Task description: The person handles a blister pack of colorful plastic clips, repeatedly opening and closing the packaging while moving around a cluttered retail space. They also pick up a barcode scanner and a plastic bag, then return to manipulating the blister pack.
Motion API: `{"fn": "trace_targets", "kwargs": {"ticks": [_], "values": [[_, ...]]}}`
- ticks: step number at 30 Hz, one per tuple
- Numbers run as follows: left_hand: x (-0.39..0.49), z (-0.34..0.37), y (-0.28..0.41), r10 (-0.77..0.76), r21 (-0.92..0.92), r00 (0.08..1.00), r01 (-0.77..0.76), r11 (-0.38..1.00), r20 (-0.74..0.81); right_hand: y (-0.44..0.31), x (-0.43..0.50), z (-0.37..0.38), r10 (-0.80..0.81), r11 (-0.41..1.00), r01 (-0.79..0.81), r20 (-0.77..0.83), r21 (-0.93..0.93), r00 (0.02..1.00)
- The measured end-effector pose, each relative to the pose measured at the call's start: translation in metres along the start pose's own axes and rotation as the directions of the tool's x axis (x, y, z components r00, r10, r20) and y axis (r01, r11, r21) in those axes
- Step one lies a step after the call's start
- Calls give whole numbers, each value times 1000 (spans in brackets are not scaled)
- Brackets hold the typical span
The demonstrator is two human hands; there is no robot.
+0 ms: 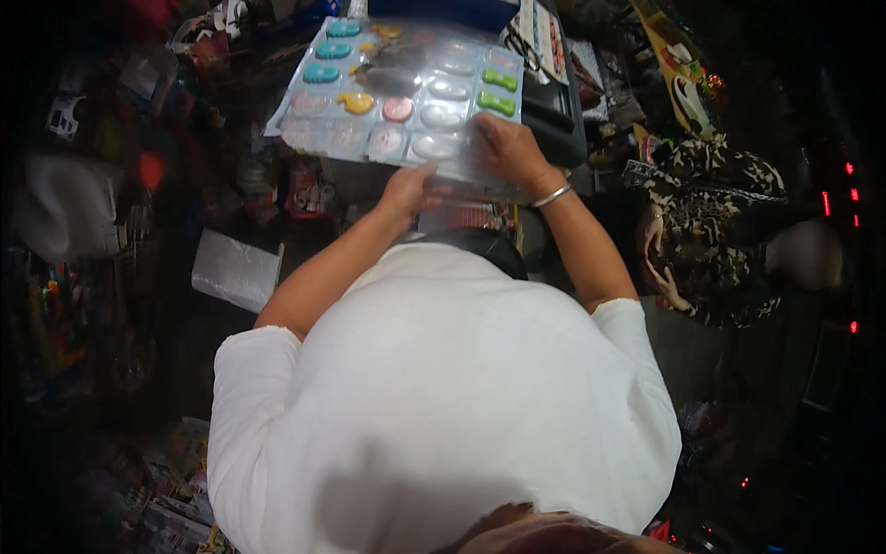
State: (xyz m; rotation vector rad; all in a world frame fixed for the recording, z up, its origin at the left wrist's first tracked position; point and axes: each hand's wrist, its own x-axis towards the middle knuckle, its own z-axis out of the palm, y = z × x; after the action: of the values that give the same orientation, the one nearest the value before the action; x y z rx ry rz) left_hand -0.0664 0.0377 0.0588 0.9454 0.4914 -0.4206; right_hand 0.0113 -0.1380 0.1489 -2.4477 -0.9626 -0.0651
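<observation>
A clear plastic sheet of small moulded pieces (397, 109) is held up in front of my chest, above a dark surface. Its rows hold teal, yellow, pink, whitish and green bone-shaped pieces, each in its own pocket. My right hand (509, 149), with a silver bangle at the wrist, grips the sheet near its lower right corner, fingers curled. At the lower edge, nearer the middle, my left hand (407, 192) pinches the sheet, with some fingers beneath it. A dark shadow falls across the upper pockets, and glare blurs the right part.
Behind the sheet sits a dark blue item (450, 10), with black-framed glasses (524, 50) and a printed sheet (547, 38) to its right. A person in a camouflage top (720, 228) is close on my right. A whitish panel (235, 270) stands left amid dim clutter.
</observation>
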Motion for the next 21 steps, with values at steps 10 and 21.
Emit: {"fn": "trace_targets", "kwargs": {"ticks": [10, 21], "values": [[-42, -14, 51, 623, 837, 618, -536, -111, 479, 9, 25, 4, 58, 994, -56, -11, 91, 998], [6, -19, 54, 522, 681, 439, -512, -523, 731, 3, 8, 24, 204, 960, -171, -137, 221, 969]]}}
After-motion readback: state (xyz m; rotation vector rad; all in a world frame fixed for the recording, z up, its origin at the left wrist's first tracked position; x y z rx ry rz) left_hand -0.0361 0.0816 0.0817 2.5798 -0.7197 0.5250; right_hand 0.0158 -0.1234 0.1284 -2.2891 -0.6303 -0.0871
